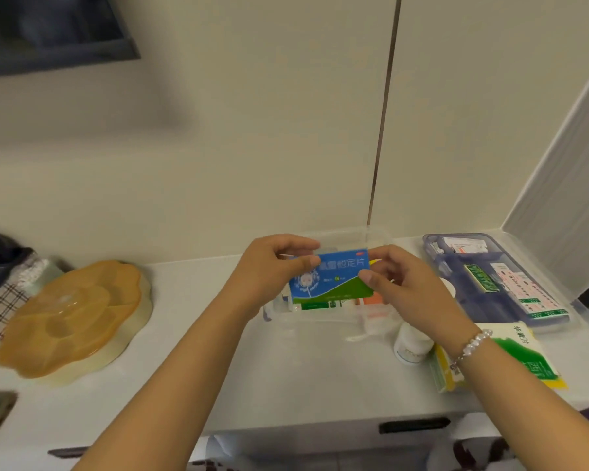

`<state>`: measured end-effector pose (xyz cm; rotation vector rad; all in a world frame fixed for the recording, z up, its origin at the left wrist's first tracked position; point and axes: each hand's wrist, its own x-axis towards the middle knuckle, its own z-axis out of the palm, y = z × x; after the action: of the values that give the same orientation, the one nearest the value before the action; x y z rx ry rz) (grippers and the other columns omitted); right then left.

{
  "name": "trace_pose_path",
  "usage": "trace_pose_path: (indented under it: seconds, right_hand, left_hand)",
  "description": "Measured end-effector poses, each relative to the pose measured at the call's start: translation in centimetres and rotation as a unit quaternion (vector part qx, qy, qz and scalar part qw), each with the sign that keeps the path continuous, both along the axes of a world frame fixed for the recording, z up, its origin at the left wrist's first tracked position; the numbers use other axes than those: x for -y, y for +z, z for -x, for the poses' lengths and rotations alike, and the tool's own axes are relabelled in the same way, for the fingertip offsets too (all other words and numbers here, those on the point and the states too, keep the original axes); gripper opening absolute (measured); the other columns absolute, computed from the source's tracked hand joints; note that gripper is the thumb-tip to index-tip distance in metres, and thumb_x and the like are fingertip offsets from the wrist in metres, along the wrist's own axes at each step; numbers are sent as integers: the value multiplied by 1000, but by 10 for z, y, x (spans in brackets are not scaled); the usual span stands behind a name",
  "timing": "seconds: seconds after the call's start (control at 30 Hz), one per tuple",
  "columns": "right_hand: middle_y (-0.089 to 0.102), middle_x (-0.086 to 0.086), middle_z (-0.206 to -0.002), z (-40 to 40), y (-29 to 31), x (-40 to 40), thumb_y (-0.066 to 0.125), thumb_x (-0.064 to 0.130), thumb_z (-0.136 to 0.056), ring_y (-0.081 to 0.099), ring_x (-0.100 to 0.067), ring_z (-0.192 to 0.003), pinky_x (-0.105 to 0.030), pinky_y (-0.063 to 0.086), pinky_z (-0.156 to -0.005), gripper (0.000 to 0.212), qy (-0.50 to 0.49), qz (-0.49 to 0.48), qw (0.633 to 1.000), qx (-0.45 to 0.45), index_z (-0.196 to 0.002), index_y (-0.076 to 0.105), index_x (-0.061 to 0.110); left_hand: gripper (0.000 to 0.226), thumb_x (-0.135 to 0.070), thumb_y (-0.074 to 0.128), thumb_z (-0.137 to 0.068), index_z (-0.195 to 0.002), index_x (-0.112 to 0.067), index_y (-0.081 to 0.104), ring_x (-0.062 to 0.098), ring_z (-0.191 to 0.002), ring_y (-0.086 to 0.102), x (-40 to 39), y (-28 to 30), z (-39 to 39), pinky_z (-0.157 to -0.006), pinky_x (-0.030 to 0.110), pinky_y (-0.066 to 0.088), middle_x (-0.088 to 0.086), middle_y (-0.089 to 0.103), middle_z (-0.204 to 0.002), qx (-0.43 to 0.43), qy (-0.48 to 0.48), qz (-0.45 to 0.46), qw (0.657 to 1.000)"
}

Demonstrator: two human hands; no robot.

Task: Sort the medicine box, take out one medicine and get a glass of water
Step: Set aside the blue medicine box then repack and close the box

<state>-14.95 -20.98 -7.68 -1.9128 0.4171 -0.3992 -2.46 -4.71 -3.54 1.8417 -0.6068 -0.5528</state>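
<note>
While above clear medicine box (323,317) | both hands' grip pinches blue-green packet (330,278)

Both forearms reach forward, left hand (269,266) and right hand (402,280) raised close together, fingers curled.

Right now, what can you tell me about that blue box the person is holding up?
The blue medicine box is a flat cardboard carton, blue with a green wave along its lower edge, white lettering and a small dandelion-like picture. It looks closed. The left hand pinches its left end and the right hand its right end, holding it face up, slightly tilted, above the clear plastic bin on the white counter.
</note>
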Motion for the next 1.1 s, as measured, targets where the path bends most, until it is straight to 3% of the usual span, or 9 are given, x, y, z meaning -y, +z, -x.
trace_pose_path:
  seconds: [0.07, 0.17, 0.2, 0.37, 0.63, 0.73, 0.83, 0.93, 1.1]
  right_hand:
    - [72, 4, -80, 9, 4, -4, 61, 21, -84, 59, -9, -61, -27, 51, -58, 13, -7, -34, 999, 19, -91, 58, 32]
    - [70, -4, -74, 19, 8, -12, 61, 16, -85, 57, -4, -53, -19, 48, -48, 15, 21, -94, 995, 8, -100, 62, 16]
    - [69, -8, -74, 22, 9, -17, 61, 15, -85, 58, -5, -53, -18, 48, -48, 17, 33, -115, 993, -1, -101, 63, 12]
    - [70, -5, -78, 28, 5, -45, 67, 19, -80, 64, -8, -53, -20, 53, -47, 21, 62, -149, 984, -70, -100, 67, 10]
    - [70, -2, -76, 18, -37, -89, 71, 25, -78, 65, -8, -58, -18, 50, -47, 23, 52, -78, 976, -197, -97, 63, 15]
    - [68, -2, -74, 11, -58, -95, 72, 24, -77, 64, -11, -58, -20, 50, -47, 21, 19, -72, 972, -222, -88, 57, 15]
    - [67, -5, -69, 5, -76, -97, 72, 23, -76, 62, -12, -53, -20, 51, -45, 19, 6, -41, 967, -250, -71, 55, 17]
    - [67, -5, -63, 5, -89, -95, 72, 23, -76, 58, -13, -48, -20, 49, -46, 23, 3, -3, 963, -268, -63, 54, 19]
    - [64, 0, -56, 6, -99, -92, 74, 23, -74, 55, -9, -42, -16, 47, -43, 21, -5, -2, 964, -266, -69, 54, 17]
  left_hand:
    - [18, -19, 70, -79, -84, -36, 68, -5, -68, 68, -11, 4, 10, -56, 15, 53, -10, 69, -86, 3, 33, 20, 999]
    - [15, -22, 70, -79, -86, -35, 67, 6, -73, 70, -27, 4, 27, -74, 42, 56, -5, 71, -84, -16, 73, 26, 997]
    - [14, -21, 71, -78, -85, -33, 68, 8, -73, 70, -33, 1, 32, -77, 45, 55, -3, 71, -82, -22, 90, 33, 995]
    - [13, -17, 73, -75, -87, -18, 68, 7, -64, 69, -67, -27, 48, -59, 21, 56, 1, 71, -78, -53, 178, 59, 981]
    - [21, -23, 76, -73, -87, -10, 66, 12, -68, 70, -103, -100, 47, -61, 24, 56, 7, 73, -80, -101, 256, 0, 962]
    - [22, -21, 77, -72, -88, -9, 67, 20, -76, 71, -105, -122, 44, -72, 37, 59, 11, 73, -85, -124, 262, -9, 957]
    - [25, -17, 77, -72, -93, -12, 66, 22, -82, 70, -102, -139, 45, -79, 41, 58, 8, 72, -89, -112, 249, -52, 961]
    - [29, -15, 77, -72, -99, -11, 65, 17, -80, 68, -100, -151, 46, -73, 33, 58, 2, 69, -86, -101, 233, -75, 964]
    - [30, -19, 74, -75, -103, -14, 62, 9, -77, 62, -100, -157, 45, -59, 15, 48, -4, 64, -86, -56, 217, -103, 969]
